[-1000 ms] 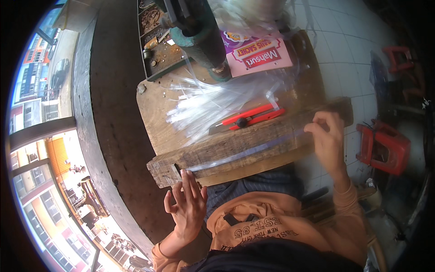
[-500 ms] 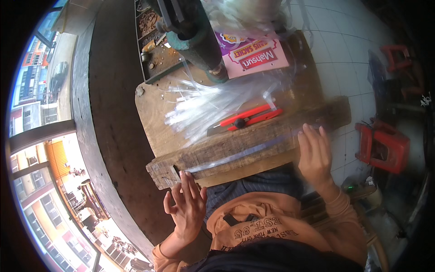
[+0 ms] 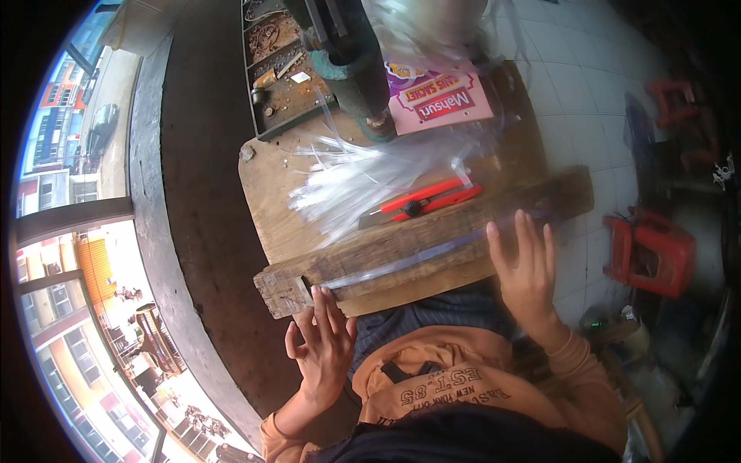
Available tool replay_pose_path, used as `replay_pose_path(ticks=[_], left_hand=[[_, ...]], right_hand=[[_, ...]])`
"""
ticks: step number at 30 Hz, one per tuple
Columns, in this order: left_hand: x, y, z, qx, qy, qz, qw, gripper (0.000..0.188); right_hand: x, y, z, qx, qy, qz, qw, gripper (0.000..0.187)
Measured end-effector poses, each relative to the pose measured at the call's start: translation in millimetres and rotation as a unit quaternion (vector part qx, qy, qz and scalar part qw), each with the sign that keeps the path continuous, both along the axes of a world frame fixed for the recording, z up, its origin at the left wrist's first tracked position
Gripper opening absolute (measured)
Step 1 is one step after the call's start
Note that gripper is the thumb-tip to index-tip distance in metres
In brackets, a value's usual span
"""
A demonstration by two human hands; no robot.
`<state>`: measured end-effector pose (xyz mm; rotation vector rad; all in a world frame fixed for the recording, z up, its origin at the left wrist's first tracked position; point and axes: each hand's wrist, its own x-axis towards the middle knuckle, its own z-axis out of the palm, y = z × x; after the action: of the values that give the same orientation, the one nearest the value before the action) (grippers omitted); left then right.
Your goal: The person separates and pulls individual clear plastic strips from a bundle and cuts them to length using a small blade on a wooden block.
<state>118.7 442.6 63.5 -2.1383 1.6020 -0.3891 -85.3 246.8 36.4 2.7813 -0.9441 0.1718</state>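
A long clear plastic strip [image 3: 409, 261] lies along a rough wooden beam [image 3: 370, 251] that rests across a wooden board [image 3: 270, 185]. My left hand [image 3: 324, 347] is spread open at the beam's near left end, fingertips touching the strip's end. My right hand [image 3: 525, 270] is open with fingers apart, fingertips at the beam's near edge by the strip's right part. Behind the beam lie red-handled cutters [image 3: 424, 201] and a heap of clear plastic strips [image 3: 347, 181].
A dark green machine post [image 3: 347, 54] stands at the back of the board, beside a pink printed packet [image 3: 440, 96] and a tray of rusty metal bits [image 3: 278, 62]. A red plastic stool [image 3: 648, 255] stands on the tiled floor to the right. Windows curve along the left.
My right hand has slid left along the beam and come back toward its near edge, opening flat. My left hand has stayed at the beam's left end.
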Motion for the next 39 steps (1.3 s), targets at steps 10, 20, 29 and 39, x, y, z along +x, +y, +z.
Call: replay_pose_path(ticks=[10, 20, 29, 39], left_hand=[[25.6, -53.9, 40.4, -0.059, 0.098, -0.065, 0.991, 0.035], [17.8, -219.2, -2.5, 0.021, 0.566, -0.418, 0.711, 0.035], [15.3, -256.0, -48.7, 0.163, 0.632, -0.479, 0.587, 0.036], [15.9, -254.9, -39.4, 0.176, 0.605, -0.439, 0.641, 0.04]], right_hand=[[5.4, 7.3, 1.1, 0.024, 0.006, -0.026, 0.999, 0.046], [6.2, 13.5, 5.1, 0.046, 0.023, -0.059, 0.997, 0.047], [9.8, 16.0, 7.7, 0.081, -0.009, -0.121, 0.989, 0.053], [-8.1, -15.8, 31.0, 0.277, -0.16, -0.091, 0.943, 0.052]])
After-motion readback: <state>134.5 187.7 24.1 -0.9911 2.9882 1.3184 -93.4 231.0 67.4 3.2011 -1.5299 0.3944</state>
